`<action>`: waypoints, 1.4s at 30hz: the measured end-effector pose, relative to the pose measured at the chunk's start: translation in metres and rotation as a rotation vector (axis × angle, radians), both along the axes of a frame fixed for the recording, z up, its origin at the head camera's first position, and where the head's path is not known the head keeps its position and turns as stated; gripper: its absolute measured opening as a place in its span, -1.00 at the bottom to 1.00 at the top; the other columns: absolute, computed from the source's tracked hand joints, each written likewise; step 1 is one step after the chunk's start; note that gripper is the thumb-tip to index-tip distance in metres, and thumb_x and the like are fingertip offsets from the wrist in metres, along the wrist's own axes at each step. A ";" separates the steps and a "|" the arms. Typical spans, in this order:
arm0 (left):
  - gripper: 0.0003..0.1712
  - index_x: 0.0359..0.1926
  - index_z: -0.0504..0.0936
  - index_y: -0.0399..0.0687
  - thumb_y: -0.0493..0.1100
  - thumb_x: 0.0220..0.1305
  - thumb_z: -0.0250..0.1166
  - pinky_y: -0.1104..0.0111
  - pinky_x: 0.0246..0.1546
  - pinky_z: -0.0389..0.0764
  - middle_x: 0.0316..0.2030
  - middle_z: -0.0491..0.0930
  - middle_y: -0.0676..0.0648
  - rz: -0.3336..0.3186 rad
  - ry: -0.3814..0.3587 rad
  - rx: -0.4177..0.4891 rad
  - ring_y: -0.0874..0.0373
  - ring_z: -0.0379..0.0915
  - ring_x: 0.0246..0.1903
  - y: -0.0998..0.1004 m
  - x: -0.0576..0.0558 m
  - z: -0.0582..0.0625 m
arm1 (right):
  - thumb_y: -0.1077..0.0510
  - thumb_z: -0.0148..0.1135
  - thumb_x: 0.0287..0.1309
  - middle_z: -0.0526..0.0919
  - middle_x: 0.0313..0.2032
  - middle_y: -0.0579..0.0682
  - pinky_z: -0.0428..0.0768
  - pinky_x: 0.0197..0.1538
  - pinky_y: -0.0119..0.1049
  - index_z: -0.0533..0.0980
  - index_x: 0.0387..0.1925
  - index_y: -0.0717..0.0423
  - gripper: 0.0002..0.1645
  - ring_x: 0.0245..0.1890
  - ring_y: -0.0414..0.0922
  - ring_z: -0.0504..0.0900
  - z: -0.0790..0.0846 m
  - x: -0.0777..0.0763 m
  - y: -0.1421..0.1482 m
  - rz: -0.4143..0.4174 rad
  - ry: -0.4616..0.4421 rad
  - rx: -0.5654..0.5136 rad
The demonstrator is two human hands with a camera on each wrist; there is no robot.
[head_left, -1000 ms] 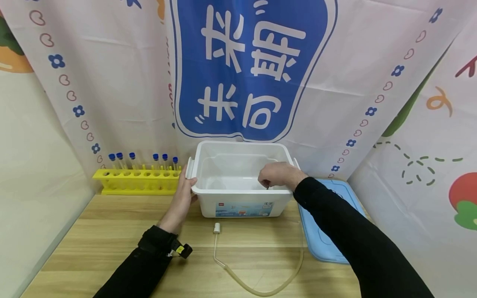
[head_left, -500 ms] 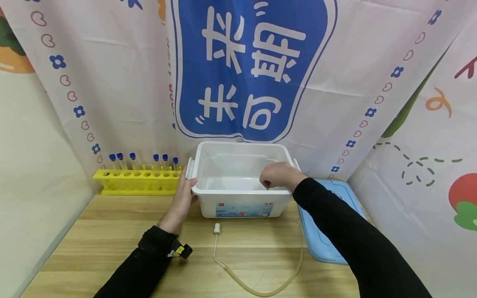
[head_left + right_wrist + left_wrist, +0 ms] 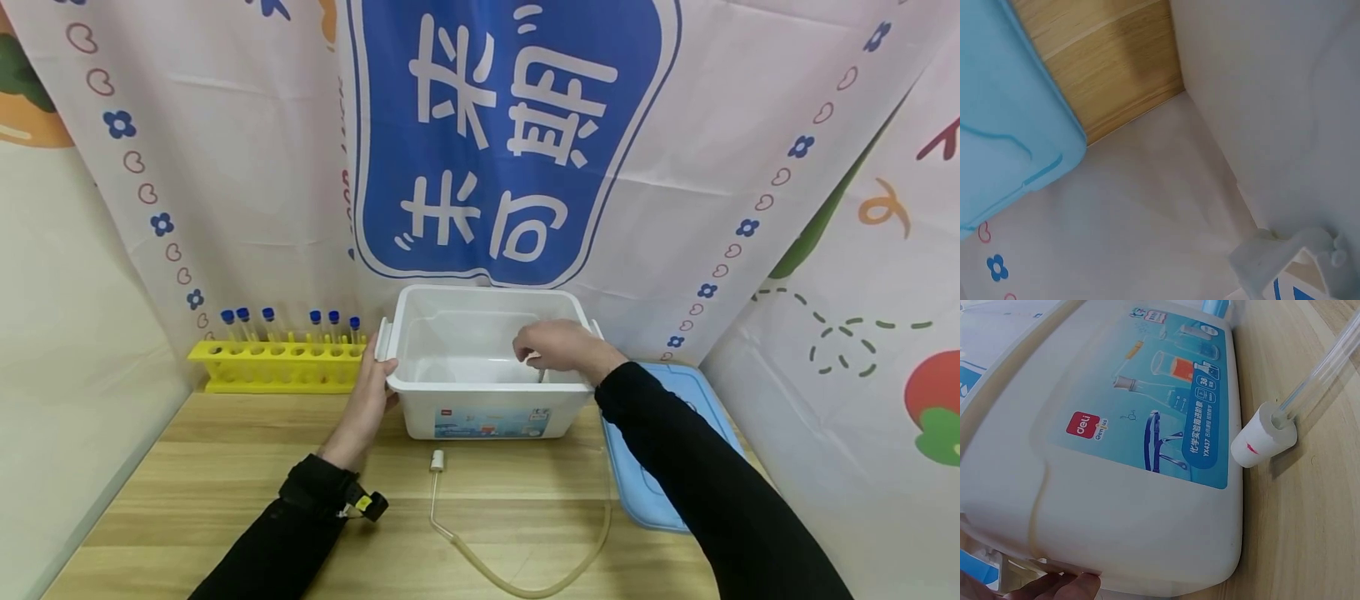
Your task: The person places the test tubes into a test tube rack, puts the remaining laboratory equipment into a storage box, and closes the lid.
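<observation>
A white plastic storage box with a blue label stands against the back curtain. At its left end my left hand grips the side, thumb on the rim; in the left wrist view its fingertips show under the handle. My right hand is inside the box's opening at the right, fingers curled. A thin grey piece shows just below that hand and seems pinched in it; its kind is hidden. The right wrist view shows neither hand.
Left of the box is a yellow test tube rack with several blue-capped tubes. In front lies a bent glass tube with a white stopper, joined to a yellowish hose. A blue lid lies under the right forearm.
My right hand has lifted slightly inside the box, its fingers shifting left and the thin grey piece showing more below it. My left hand stays on the box's left end.
</observation>
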State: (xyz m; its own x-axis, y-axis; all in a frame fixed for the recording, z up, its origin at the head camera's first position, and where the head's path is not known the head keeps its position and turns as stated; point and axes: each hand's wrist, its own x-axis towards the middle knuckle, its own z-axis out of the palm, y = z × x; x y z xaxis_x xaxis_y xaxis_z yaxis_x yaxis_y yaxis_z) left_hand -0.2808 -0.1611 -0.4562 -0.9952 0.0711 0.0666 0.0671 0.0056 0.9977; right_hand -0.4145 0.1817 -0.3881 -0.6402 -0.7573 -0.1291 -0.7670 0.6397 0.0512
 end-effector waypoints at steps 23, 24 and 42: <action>-0.11 0.96 -0.43 0.43 0.10 0.86 -0.24 -0.64 0.76 0.07 0.96 -0.33 -0.15 0.000 0.020 -0.001 -0.47 -0.01 0.85 0.001 0.002 -0.001 | 0.15 0.53 0.59 0.88 0.29 0.05 0.81 0.47 0.05 0.77 0.34 -0.02 -0.62 0.36 0.03 0.81 0.038 0.032 0.009 -0.200 -0.026 -0.275; -0.11 0.96 -0.43 0.42 0.10 0.86 -0.24 -0.64 0.76 0.07 0.96 -0.32 -0.15 0.000 0.021 0.000 -0.47 0.00 0.85 0.001 0.002 -0.001 | 0.15 0.55 0.58 0.88 0.29 0.05 0.81 0.48 0.05 0.77 0.35 0.00 -0.60 0.36 0.04 0.81 0.040 0.034 0.010 -0.205 -0.022 -0.287; -0.11 0.96 -0.42 0.42 0.08 0.87 -0.23 -0.61 0.78 0.07 0.96 -0.30 -0.15 -0.003 0.016 0.015 -0.44 0.04 0.83 0.001 0.001 -0.001 | 0.17 0.57 0.55 0.90 0.24 0.07 0.82 0.44 0.14 0.77 0.34 0.06 -0.58 0.31 0.09 0.85 0.051 0.075 0.036 -0.274 0.103 -0.400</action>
State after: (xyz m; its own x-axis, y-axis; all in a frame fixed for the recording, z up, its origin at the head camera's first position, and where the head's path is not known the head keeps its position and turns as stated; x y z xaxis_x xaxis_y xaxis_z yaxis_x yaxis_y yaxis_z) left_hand -0.2801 -0.1601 -0.4571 -0.9939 0.0726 0.0833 0.0828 -0.0097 0.9965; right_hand -0.3399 0.2176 -0.3372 -0.8166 -0.5369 0.2118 -0.5721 0.8018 -0.1729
